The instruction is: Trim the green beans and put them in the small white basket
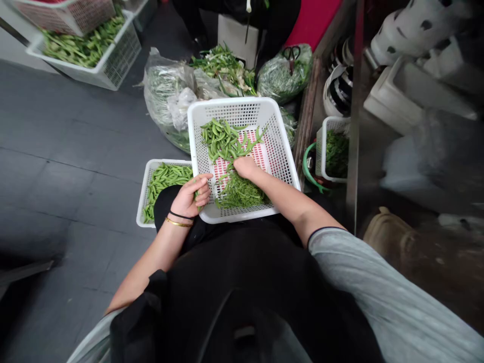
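A white plastic basket [194, 136] rests on my lap. Green pea pods [221, 141] are heaped in its far part, and thin green trimmings [242, 192] lie in the near part. My right hand [245, 166] reaches into the basket between the two heaps, fingers curled downward; whatever they grip is hidden. At the basket's near left rim is my left hand [192, 195], index finger stretched out and the other fingers curled round a green pea pod, only partly visible. Below it on the left, a smaller white basket [141, 201] holds many pea pods.
Bags of greens [166, 85] and loose green onions [230, 70] lie on the floor ahead, in front of a seated person. Scissors [291, 56] lie on another bag [280, 75]. A metal shelf post [354, 126] stands at right; stacked baskets [121, 55] are at far left.
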`<state>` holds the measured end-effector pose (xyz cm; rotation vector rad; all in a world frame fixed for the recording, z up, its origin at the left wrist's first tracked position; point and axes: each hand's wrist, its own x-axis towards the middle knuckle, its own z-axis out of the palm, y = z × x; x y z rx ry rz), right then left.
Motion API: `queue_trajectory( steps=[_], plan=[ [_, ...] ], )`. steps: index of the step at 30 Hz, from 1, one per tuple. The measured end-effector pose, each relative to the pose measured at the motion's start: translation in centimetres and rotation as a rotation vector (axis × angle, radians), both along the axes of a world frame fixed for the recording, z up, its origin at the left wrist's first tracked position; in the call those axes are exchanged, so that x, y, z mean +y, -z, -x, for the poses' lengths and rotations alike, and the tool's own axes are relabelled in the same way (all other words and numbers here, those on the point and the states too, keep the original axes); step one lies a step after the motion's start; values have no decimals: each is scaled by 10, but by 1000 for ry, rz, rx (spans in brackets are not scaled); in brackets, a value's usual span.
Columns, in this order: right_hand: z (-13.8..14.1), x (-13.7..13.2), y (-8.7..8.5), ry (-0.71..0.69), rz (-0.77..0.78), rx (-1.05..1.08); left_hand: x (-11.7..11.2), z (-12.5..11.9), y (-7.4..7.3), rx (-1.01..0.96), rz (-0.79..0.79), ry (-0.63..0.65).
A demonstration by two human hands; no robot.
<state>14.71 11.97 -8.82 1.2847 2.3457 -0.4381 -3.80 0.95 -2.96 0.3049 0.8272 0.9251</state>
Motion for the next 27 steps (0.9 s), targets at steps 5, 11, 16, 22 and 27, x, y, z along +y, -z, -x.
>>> queue_trajectory(
  steps=[5, 11, 16, 22, 27],
  plan=[
    [-24, 3, -1, 76, -52, -34, 0, -2, 3, 96, -7, 25],
    [-49, -13, -50, 221, -181, 136, -4, -30, -1, 432, -154, 26],
    [-41, -64, -63, 396, -9, 673, -6, -54, 7, 464, -147, 48],
    [-26, -106, -51, 361, 47, 987, -8, -53, 13, 389, -158, -119],
    [-36, -108, -53, 256, -38, 856, -9, -48, 12, 359, -140, -84]
  ],
)
